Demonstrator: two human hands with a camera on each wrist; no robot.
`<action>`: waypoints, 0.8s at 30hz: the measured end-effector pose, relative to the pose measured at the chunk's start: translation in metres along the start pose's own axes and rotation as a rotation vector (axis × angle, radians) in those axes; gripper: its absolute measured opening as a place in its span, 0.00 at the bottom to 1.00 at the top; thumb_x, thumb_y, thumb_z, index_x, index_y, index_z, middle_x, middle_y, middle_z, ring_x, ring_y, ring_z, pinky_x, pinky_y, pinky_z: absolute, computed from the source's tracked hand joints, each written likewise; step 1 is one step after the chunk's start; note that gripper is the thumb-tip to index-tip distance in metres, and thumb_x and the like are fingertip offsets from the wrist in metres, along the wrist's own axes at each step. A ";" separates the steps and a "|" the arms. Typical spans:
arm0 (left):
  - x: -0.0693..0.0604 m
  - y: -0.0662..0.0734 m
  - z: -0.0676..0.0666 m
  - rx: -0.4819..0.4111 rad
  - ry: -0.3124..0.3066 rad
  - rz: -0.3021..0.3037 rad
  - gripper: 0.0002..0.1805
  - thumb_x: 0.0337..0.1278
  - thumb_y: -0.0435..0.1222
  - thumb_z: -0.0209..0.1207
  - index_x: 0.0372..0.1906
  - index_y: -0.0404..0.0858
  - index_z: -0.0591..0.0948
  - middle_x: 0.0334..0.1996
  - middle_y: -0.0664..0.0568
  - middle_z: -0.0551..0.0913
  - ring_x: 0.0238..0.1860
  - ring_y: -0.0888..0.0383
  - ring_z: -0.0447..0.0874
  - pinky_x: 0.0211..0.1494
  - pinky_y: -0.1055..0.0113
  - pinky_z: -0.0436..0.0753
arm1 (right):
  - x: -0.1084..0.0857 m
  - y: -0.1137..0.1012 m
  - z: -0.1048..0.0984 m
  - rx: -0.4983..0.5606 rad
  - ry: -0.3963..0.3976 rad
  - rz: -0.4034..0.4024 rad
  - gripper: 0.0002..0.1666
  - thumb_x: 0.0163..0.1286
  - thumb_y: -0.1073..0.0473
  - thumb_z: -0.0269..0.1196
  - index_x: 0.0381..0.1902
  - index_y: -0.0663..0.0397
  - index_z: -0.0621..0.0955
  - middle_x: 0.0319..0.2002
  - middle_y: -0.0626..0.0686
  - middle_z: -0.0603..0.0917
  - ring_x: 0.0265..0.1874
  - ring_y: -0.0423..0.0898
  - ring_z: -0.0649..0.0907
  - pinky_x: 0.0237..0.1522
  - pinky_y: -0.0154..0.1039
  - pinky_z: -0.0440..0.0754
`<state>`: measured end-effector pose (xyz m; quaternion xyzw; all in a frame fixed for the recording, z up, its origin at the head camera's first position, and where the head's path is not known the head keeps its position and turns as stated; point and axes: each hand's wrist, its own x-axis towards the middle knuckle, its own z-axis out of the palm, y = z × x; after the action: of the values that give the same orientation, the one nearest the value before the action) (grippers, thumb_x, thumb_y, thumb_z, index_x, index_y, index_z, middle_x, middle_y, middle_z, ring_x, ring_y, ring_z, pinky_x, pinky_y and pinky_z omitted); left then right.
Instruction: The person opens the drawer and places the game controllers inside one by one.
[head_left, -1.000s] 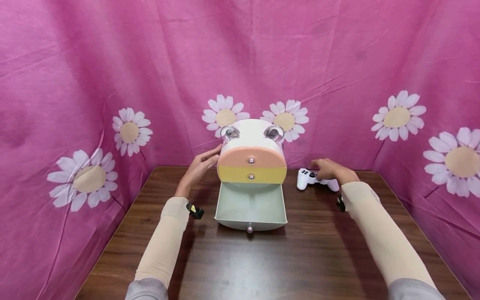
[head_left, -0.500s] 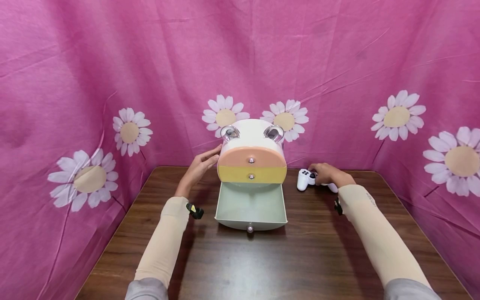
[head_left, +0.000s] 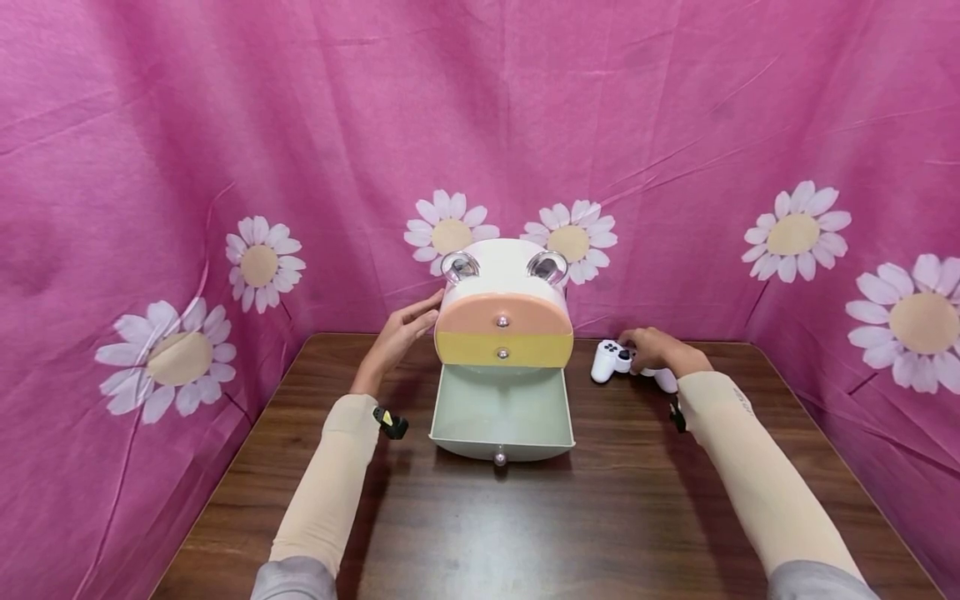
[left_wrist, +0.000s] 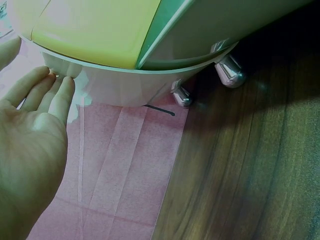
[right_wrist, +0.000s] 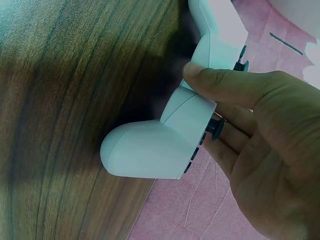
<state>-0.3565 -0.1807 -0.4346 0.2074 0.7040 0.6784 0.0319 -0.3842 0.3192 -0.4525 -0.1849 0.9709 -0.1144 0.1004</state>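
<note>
In the head view, my right hand (head_left: 662,348) holds a white game controller (head_left: 602,365) at the back right of the table. The right wrist view shows the thumb across the middle of the controller (right_wrist: 145,150), with fingers curled behind it. Left of it stands a small chest of drawers (head_left: 501,271) with a white body and two round silvery eyes. Its orange and yellow drawers are in, while the pale green bottom drawer (head_left: 501,408) is pulled out with nothing in it. My left hand (head_left: 397,340) rests its fingertips on the chest's left side, fingers nearly straight (left_wrist: 35,145).
Everything stands on a dark wooden table (head_left: 480,533). A pink curtain (head_left: 337,125) with white daisies hangs close behind and at both sides. Metal feet (left_wrist: 230,72) show under the chest in the left wrist view.
My right hand has come down and in towards the controller and taken hold of its middle. The controller has turned slightly. The left hand and the chest look unmoved.
</note>
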 end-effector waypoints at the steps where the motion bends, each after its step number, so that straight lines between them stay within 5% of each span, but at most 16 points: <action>1: 0.000 -0.001 0.000 0.005 0.000 0.003 0.28 0.83 0.38 0.55 0.80 0.39 0.69 0.83 0.52 0.66 0.84 0.53 0.60 0.85 0.58 0.67 | 0.000 0.001 0.000 -0.003 0.000 0.002 0.36 0.45 0.67 0.75 0.57 0.66 0.83 0.50 0.69 0.87 0.47 0.61 0.82 0.53 0.57 0.84; 17: -0.002 -0.003 0.001 0.015 0.001 0.020 0.28 0.84 0.39 0.54 0.81 0.40 0.68 0.83 0.52 0.65 0.84 0.52 0.61 0.84 0.58 0.68 | 0.005 0.011 0.002 -0.039 0.008 -0.073 0.36 0.48 0.63 0.77 0.58 0.66 0.85 0.51 0.69 0.88 0.47 0.61 0.84 0.54 0.59 0.85; 24: -0.001 -0.003 0.001 0.015 0.001 0.022 0.28 0.84 0.39 0.54 0.81 0.40 0.68 0.83 0.52 0.65 0.84 0.53 0.60 0.85 0.58 0.67 | -0.003 -0.003 -0.006 -0.053 0.000 0.018 0.39 0.46 0.62 0.78 0.61 0.63 0.86 0.57 0.71 0.86 0.53 0.65 0.84 0.55 0.68 0.84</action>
<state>-0.3564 -0.1803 -0.4379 0.2154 0.7066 0.6736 0.0226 -0.3821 0.3185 -0.4450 -0.1786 0.9752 -0.0876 0.0966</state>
